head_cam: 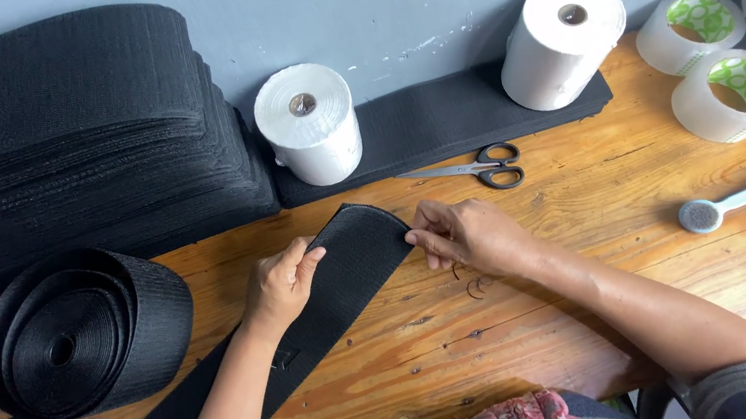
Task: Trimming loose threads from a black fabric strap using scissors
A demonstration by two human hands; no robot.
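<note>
A long black ribbed fabric strip (349,277) lies diagonally across the wooden table (589,207), its upper end folded over. My left hand (280,282) pinches the strip's left edge near the fold. My right hand (460,234) pinches the right edge of the same folded end. The strip's lower end runs toward the table's front left corner, under my left forearm.
A tall stack of black fabric strips (57,138) fills the back left, a black coil (76,333) sits before it. Two white rolls (311,122) (561,38) stand on a black pad. Scissors (485,166), two clear tape rolls (715,60) and a small brush (718,207) lie to the right.
</note>
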